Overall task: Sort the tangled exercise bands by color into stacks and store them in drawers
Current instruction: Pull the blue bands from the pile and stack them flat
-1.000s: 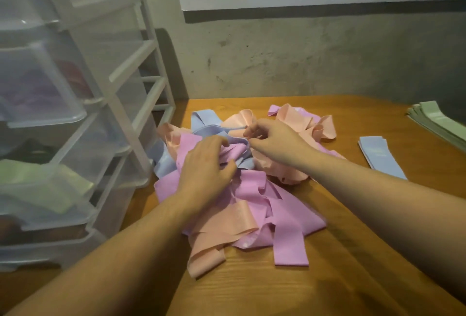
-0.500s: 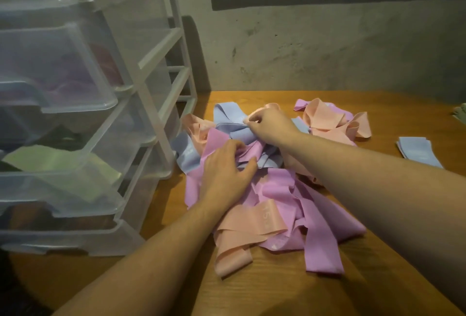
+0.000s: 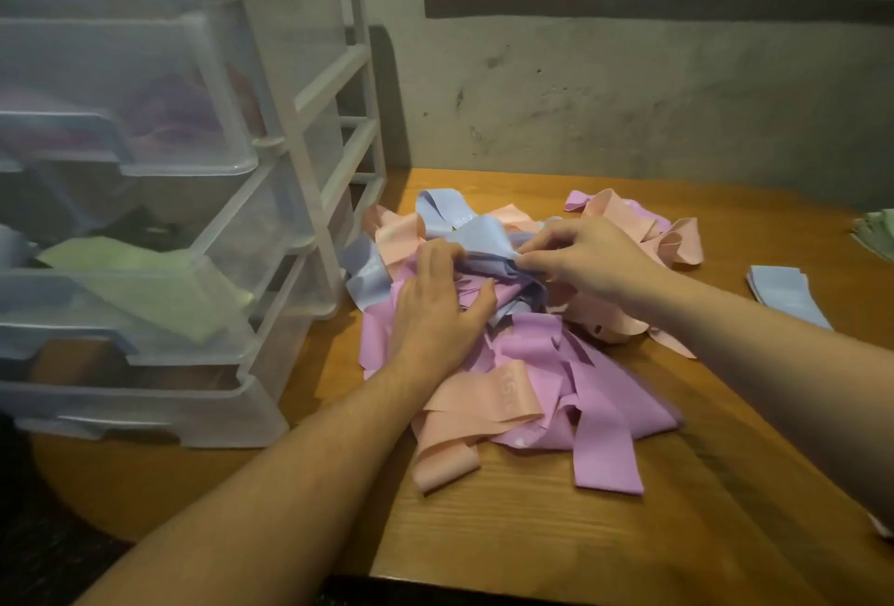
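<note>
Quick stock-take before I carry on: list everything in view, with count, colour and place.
tangled bands: one pile, pink-purple, peach and blue, table centre
blue band: one, atop the pile, held by both hands
folded blue bands: one small stack, table right
green bands: one stack, right edge, cut off
drawer unit: one, clear plastic, on the table's left
green band: count unclear, inside a middle drawer
table: one, wooden
left hand: presses the pile, fingers on blue band
right hand: pinches blue band

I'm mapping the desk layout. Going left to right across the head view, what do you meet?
Clear plastic drawer unit → tangled pile of bands, with the left hand then the right hand working a blue band → blue stack → green stack at the right edge.
</note>
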